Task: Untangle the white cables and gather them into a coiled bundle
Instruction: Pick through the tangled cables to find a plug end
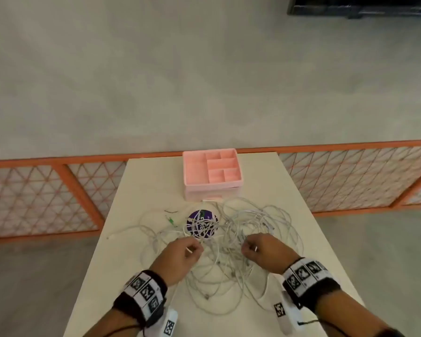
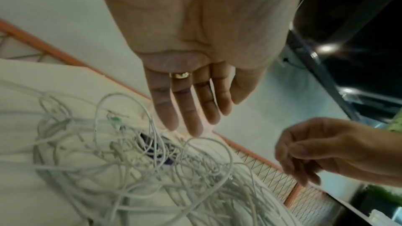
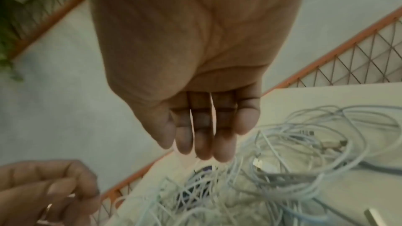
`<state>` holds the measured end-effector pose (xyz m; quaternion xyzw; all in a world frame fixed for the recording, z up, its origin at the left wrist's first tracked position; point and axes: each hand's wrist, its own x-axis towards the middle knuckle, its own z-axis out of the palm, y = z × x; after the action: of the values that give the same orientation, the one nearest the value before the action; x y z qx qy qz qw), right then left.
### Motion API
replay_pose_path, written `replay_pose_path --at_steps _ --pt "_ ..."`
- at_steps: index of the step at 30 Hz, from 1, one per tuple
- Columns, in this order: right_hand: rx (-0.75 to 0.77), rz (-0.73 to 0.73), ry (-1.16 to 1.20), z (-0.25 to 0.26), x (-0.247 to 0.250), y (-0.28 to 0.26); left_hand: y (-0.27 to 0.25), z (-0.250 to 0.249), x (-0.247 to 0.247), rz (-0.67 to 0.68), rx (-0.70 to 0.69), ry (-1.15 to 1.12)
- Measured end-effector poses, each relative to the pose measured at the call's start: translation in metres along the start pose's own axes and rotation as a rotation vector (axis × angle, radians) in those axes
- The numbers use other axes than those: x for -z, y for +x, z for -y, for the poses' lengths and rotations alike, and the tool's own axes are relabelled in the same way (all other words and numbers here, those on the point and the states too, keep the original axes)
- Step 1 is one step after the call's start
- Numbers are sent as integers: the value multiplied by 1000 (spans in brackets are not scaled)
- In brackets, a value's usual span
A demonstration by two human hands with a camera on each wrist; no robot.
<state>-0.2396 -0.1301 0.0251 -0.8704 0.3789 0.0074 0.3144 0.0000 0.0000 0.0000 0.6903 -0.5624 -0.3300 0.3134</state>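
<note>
Grey concrete floor and an orange mesh fence (image 1: 58, 190) surround a pale bench (image 1: 131, 190), where the white cables (image 1: 248, 229) lie in one loose tangle spread just in front of a pink compartment organiser (image 1: 213, 170). A purple round disc (image 1: 202, 224) sits under the strands, just in front of the organiser, probably caught there by chance. Both hands hover above the near side of the tangle, on the far side of it from the organiser, placed to start teasing strands apart. The left hand (image 1: 180, 254) shows fingers straight and relaxed in its wrist view, gripping nothing I can make out, though from the head it looks loosely curled. The right hand (image 1: 263, 249) likewise has fingers extended together above the cables, holding nothing visible. No coil exists yet; separating one cable seems the likely first step.
</note>
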Motion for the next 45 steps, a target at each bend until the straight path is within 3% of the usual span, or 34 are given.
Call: replay_pose_path --at_steps 4,8,13,15,19,21,24,28,32,35,38,41,45 --pt "-32 84 -78 11 -24 23 12 -10 -20 73 62 97" --pt "-20 194 -196 5 -48 34 11 -24 -36 -13 -55 -20" --pt "82 -158 108 23 -1 43 16 -41 -33 -15 -44 -142" --pt "131 -268 213 35 26 45 23 -47 -28 -75 -58 -136" --pt "178 -193 364 65 70 40 38 -60 -17 -403 -132 -190" --pt "225 -168 410 80 87 36 47 -68 -7 -495 -166 -233" --pt "314 -350 413 100 117 36 59 -70 9 -389 -221 -184" --pt "447 -691 695 122 171 31 66 -59 16 -220 -184 -80" --pt "514 -828 804 133 200 19 66 -61 26 -212 -129 -90" --pt "427 -758 692 118 190 24 67 -82 45 -263 -114 -239" --pt "248 -571 598 98 161 36 69 -111 70 -303 -147 -419" --pt "111 -451 693 88 131 43 71 -137 87 -332 -190 -516" --pt "129 -315 747 93 112 41 71 -164 98 -328 -242 -596"
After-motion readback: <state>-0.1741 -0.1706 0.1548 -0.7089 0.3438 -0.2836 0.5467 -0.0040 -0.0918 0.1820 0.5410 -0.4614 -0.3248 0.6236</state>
